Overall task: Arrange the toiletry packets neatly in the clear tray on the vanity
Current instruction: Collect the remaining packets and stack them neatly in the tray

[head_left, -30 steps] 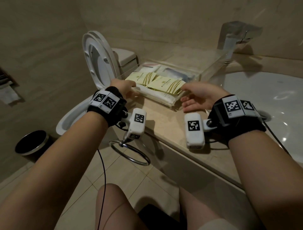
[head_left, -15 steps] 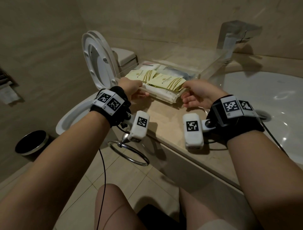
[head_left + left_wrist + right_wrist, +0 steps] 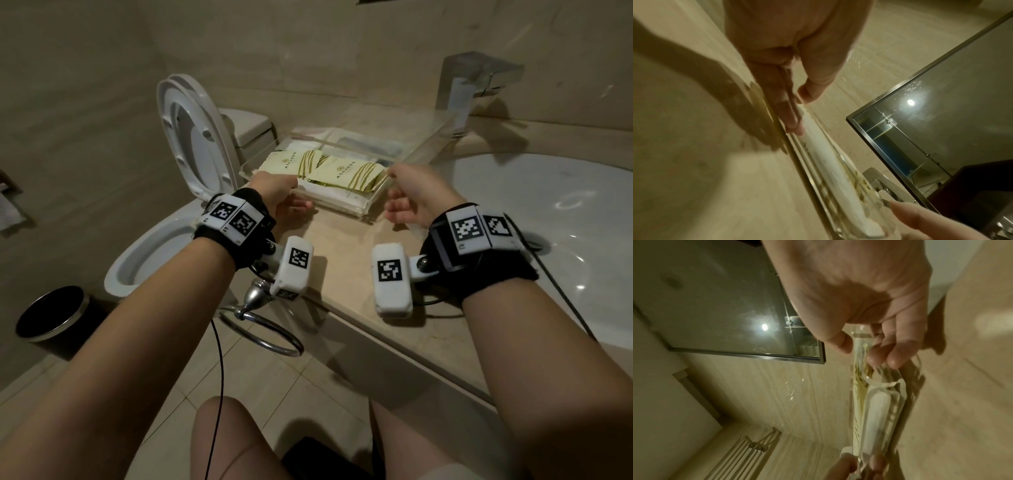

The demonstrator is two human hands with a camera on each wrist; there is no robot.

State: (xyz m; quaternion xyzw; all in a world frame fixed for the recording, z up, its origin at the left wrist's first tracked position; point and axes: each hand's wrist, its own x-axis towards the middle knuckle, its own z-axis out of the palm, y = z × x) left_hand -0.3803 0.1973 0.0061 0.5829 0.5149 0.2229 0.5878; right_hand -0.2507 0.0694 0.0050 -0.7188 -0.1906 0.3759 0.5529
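Two hands grip one clear tray (image 3: 371, 202) by its near corners, on the beige vanity (image 3: 346, 246). Far left of the left grip: dark waste bin (image 3: 51, 313) on the floor, then the toilet (image 3: 191, 144), lid upright. Just below the left wrist, a chrome towel ring (image 3: 262, 327) hangs off the counter front.

Left hand (image 3: 275, 190): fingers run flat against the tray's near-left wall, thumb curled over the rim from above, so the wall is pinched between them. In the left wrist view the fingers (image 3: 789, 113) lie along the tray edge.

Between the two grips: the toiletry packets (image 3: 322, 169) lie inside the tray, two pale yellow-green ones with striped ends on top, overlapping, white flat ones stacked beneath. Further packets farther back are too dim to tell.

Right hand (image 3: 416, 192): thumb and curled fingers (image 3: 896, 353) clamp the near-right corner of the tray.

Beyond the right grip: chrome faucet (image 3: 469, 85); to its right, white sink basin (image 3: 548, 212).
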